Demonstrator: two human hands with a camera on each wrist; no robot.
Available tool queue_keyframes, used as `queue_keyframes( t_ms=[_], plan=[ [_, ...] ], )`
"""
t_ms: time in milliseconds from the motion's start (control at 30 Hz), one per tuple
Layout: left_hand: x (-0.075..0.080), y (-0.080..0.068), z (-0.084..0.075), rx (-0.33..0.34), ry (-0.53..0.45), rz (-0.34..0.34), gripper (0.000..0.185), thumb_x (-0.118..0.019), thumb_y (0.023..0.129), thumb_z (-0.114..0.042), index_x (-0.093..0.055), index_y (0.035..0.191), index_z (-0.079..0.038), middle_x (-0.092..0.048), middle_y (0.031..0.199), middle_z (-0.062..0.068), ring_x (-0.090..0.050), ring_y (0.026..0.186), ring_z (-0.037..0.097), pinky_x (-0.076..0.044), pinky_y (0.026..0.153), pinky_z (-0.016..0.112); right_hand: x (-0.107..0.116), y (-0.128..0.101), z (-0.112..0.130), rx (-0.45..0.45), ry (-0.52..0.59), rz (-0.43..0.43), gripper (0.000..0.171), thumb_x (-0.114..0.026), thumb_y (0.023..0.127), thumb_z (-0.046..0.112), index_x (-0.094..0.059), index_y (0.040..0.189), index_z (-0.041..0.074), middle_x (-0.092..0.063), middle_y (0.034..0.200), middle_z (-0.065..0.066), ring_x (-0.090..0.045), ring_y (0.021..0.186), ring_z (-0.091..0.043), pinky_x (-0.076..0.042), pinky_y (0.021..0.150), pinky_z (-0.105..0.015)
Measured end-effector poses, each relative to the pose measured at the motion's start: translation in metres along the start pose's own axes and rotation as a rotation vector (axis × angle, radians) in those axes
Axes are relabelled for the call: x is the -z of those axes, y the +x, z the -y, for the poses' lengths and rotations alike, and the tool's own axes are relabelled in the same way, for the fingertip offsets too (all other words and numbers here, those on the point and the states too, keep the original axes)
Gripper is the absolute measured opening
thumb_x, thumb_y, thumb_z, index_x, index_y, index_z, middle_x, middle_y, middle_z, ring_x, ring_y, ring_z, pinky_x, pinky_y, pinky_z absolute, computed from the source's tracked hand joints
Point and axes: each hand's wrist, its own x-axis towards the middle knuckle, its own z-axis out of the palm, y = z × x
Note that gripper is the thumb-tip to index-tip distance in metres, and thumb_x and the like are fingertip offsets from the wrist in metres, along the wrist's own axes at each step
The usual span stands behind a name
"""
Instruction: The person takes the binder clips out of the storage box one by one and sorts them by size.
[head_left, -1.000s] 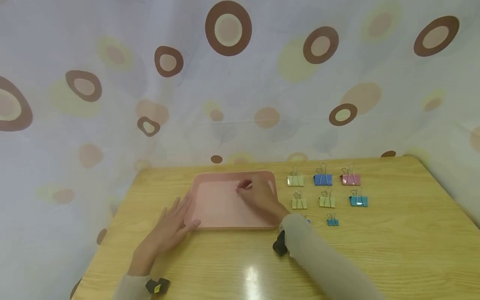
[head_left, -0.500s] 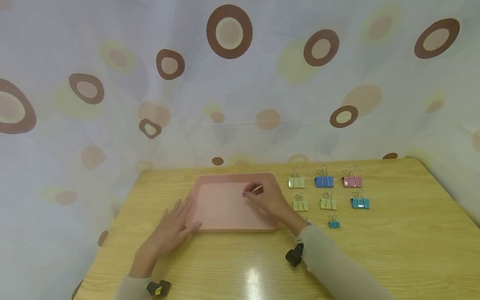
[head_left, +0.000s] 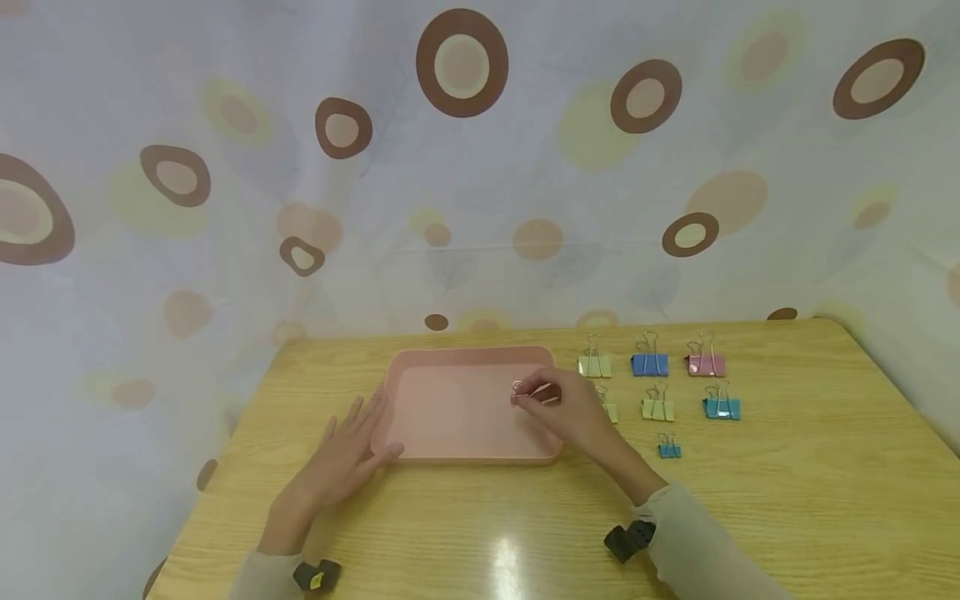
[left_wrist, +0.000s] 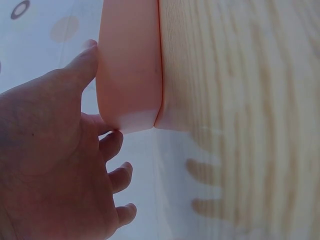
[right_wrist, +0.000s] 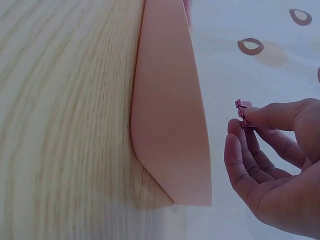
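Observation:
Between thumb and fingertips my right hand [head_left: 566, 407] pinches a small pink binder clip [right_wrist: 243, 114], held above the right part of a pink tray [head_left: 450, 417]. In the head view the clip's wire handles stick up beside the fingertips. My left hand [head_left: 337, 454] rests at the tray's left edge with its fingers extended, the thumb near the front left corner. The left wrist view shows that thumb and the fingers [left_wrist: 120, 180] against the tray's corner.
Binder clips stand in rows right of the tray: a pale yellow clip [head_left: 594, 366], a blue clip [head_left: 649, 365], a pink clip [head_left: 706, 365], another yellow clip [head_left: 657, 409], a teal clip [head_left: 722, 408] and a small teal clip [head_left: 670, 451]. A patterned curtain [head_left: 480, 167] hangs behind the table.
My right hand has moved right across the tray with the small pink clip, and its forearm has shifted right too. The left hand stays at the tray's edge.

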Motion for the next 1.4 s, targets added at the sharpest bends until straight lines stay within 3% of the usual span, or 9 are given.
queue_keyframes(
  t_ms=[500, 967, 1400],
  plan=[
    [0.0, -0.001, -0.001, -0.019, -0.001, -0.037, 0.08, -0.054, 0.105, -0.048, -0.021, 0.163, -0.004, -0.02, 0.168, 0.018, -0.017, 0.15, 0.054, -0.008, 0.112, 0.079, 0.026, -0.038, -0.014, 0.04, -0.002, -0.031, 0.008, -0.078, 0.091, 0.007, -0.076, 0.099, 0.009, -0.076, 0.098, -0.003, -0.073, 0.085, -0.019, -0.061, 0.075, -0.029],
    [0.007, -0.005, 0.0, 0.031, 0.003, 0.007, 0.08, -0.051, 0.106, -0.048, -0.017, 0.164, -0.005, -0.014, 0.17, 0.012, -0.012, 0.153, 0.048, -0.004, 0.115, 0.075, 0.052, -0.062, -0.026, 0.016, -0.026, -0.062, 0.007, -0.078, 0.091, 0.005, -0.075, 0.098, 0.006, -0.076, 0.096, -0.006, -0.075, 0.083, -0.021, -0.061, 0.07, -0.027],
    [0.009, -0.003, -0.003, 0.017, 0.031, 0.001, 0.08, -0.052, 0.106, -0.047, -0.018, 0.164, -0.003, -0.017, 0.169, 0.015, -0.014, 0.152, 0.049, -0.007, 0.115, 0.076, 0.095, -0.081, -0.041, 0.066, -0.165, -0.114, 0.011, -0.078, 0.089, 0.001, -0.075, 0.098, 0.007, -0.076, 0.096, -0.006, -0.075, 0.083, -0.015, -0.06, 0.069, -0.022]
  ],
)
